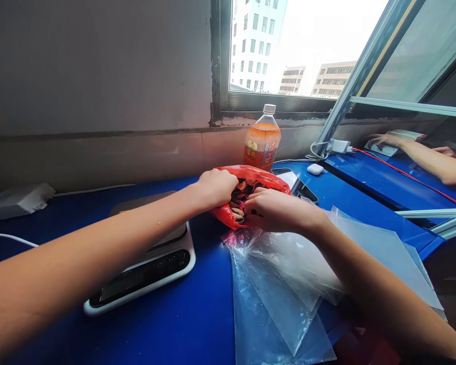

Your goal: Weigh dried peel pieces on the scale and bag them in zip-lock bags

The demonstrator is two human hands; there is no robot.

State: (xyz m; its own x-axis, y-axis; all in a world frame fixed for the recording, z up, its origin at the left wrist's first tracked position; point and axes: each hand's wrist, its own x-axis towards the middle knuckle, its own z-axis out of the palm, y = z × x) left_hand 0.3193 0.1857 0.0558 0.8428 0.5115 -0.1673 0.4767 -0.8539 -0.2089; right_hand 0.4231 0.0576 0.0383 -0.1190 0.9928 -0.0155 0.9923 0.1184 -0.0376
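Observation:
A red plastic bag [261, 175] stands with its mouth open on the blue table, full of brown and reddish dried-looking pieces [237, 212]. My left hand [218, 187] is closed on the bag's left rim. At the right side of the mouth, my right hand [269, 209] dips in with curled fingers; its fingertips are hidden, so what they pinch does not show. Beneath my left forearm lies a white digital kitchen scale [192, 248], partly covered by the arm. Several clear plastic bags [277, 299] lie flat and overlapping below my right hand.
Behind the red bag stands a bottle of orange drink [264, 137], with a phone [306, 190] and a white earbud case [315, 169] to its right. An aluminium frame [338, 119] borders the right side; beyond it, an arm [425, 157] shows near a white device.

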